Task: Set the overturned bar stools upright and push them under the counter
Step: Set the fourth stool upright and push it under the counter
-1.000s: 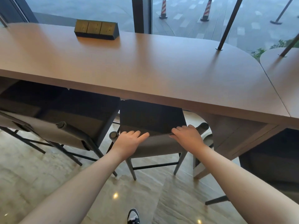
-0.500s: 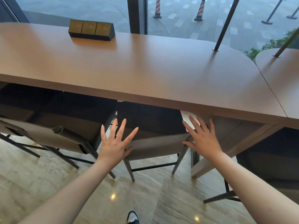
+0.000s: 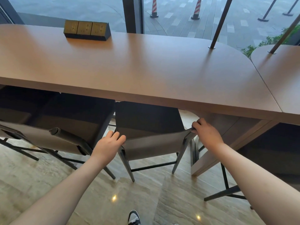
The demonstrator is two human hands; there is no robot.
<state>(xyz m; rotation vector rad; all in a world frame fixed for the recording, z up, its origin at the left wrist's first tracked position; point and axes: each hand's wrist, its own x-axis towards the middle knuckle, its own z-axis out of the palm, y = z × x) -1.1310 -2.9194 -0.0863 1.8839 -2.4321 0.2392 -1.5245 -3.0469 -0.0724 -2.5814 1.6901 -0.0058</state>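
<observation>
Stools are standing upright along the near edge of the counter (image 3: 146, 70), and the middle stool (image 3: 154, 143) is sitting with its dark seat tucked under the top and its low backrest facing the person. Half a second ago both hands were lifted off with fingers spread; now they are gripping the backrest again, so the person is probably making a last adjustment or final shove, not leaving this stool. The left hand (image 3: 108, 143) is curling over the backrest's left top corner, fingers pressed together over the rim. The right hand (image 3: 205, 133) is closing around the right corner post, fingers bent tight on it. Another stool (image 3: 53, 138) is sitting just to the left, also under the counter. A power socket block (image 3: 86, 30) is resting on the far left of the countertop.
</observation>
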